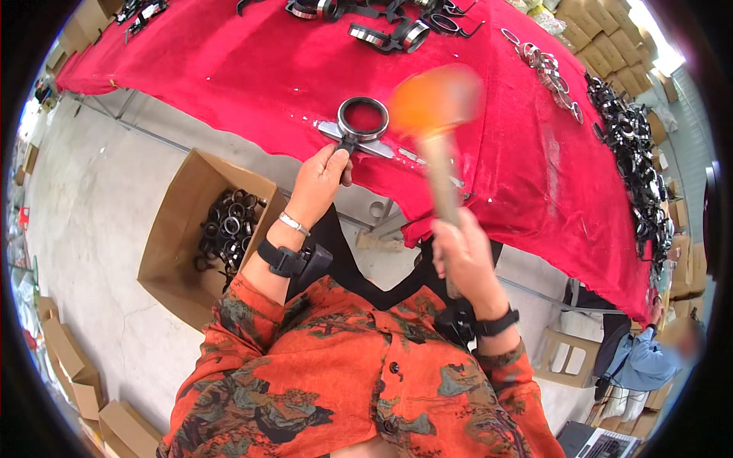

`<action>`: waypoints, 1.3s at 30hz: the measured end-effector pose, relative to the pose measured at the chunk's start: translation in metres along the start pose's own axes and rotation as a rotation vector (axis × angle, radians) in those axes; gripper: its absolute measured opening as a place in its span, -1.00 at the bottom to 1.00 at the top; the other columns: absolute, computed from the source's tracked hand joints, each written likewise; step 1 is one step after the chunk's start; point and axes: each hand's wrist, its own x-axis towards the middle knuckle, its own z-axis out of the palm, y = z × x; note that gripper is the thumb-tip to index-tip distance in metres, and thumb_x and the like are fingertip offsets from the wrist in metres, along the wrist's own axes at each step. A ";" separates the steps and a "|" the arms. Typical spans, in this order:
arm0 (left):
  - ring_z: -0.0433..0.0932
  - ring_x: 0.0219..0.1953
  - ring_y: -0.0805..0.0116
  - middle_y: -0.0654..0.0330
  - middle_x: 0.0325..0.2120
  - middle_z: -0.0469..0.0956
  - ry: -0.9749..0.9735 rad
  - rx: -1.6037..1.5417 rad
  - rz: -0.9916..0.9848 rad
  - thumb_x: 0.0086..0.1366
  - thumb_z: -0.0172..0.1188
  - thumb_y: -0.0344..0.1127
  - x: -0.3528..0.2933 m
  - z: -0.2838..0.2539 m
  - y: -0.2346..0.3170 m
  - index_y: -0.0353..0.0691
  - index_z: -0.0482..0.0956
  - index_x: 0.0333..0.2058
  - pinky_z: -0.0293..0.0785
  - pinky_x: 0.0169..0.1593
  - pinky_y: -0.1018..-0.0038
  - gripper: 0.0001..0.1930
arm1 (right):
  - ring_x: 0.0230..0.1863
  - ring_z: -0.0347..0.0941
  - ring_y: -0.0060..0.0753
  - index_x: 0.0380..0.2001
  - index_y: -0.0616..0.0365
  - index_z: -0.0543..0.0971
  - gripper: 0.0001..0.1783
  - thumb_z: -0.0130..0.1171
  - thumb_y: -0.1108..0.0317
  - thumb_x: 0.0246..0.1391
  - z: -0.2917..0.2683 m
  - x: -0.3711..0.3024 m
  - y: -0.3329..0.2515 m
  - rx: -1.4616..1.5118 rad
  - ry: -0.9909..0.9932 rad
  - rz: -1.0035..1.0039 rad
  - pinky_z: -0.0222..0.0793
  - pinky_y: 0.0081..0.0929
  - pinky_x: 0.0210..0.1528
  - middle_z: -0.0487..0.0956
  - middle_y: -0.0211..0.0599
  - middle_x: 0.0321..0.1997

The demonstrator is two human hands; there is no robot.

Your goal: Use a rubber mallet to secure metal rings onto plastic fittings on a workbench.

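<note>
Your left hand [324, 175] is at the near edge of the red table [527, 198]. Your thumb and fingers are closed in a pinch on the short black stem of a ring [366, 138], so this hand has hold of it. The ring is black and silver and sits over the near edge of the red table, right by a flat gray metal bar [376, 147]. You can see red cloth through its round hole.

Your right hand [464, 256] is just in front of the red table. Your fingers are wrapped all the way around the wooden handle of a mallet [437, 156]. Its fat orange head is above the red table, to the right of the ring. The head is blurry, and I cannot tell how high up it is.

In front of the red table, on your left side, is an open cardboard box [169, 229] with a heap of black ring parts [230, 227] in it. At the far side of the red table are more black and silver parts [389, 36]. Toward its right are some loose silver rings [550, 75], and along its right edge is a long dark pile [634, 156]. A person in blue [645, 362] is by its right corner.
</note>
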 end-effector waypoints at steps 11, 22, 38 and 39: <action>0.43 -0.49 0.50 0.28 -0.57 0.46 0.032 0.016 -0.024 0.43 -0.06 -0.14 -0.007 0.003 0.003 -0.30 0.46 -0.40 0.38 -0.34 0.52 -0.66 | -0.69 0.28 -0.67 -0.25 0.13 0.33 -0.71 0.00 0.11 0.27 0.012 0.021 -0.034 0.181 0.020 -0.082 0.21 -0.65 -0.68 0.35 -0.47 -0.61; 0.43 -0.49 0.51 0.27 -0.61 0.46 0.035 -0.005 -0.038 0.41 -0.05 -0.17 -0.008 0.004 0.004 -0.29 0.44 -0.44 0.36 -0.35 0.52 -0.68 | -0.70 0.28 -0.67 -0.30 0.14 0.36 -0.67 0.00 0.07 0.26 0.024 0.049 -0.064 0.008 0.021 -0.058 0.21 -0.67 -0.69 0.36 -0.49 -0.63; 0.44 -0.50 0.50 0.26 -0.62 0.47 0.018 0.064 -0.033 0.40 -0.02 -0.14 -0.005 0.000 0.006 -0.30 0.47 -0.43 0.35 -0.36 0.51 -0.67 | -0.72 0.27 -0.63 -0.42 0.17 0.35 -0.64 0.05 0.08 0.23 0.020 0.076 -0.060 -0.179 -0.082 0.142 0.20 -0.59 -0.70 0.34 -0.44 -0.66; 0.44 -0.50 0.50 0.26 -0.62 0.47 0.014 0.059 -0.028 0.40 -0.02 -0.14 -0.005 -0.002 0.004 -0.29 0.47 -0.43 0.35 -0.36 0.51 -0.67 | -0.73 0.26 -0.63 -0.44 0.17 0.35 -0.63 0.05 0.08 0.22 0.021 0.078 -0.066 -0.179 -0.077 0.221 0.19 -0.58 -0.71 0.34 -0.43 -0.66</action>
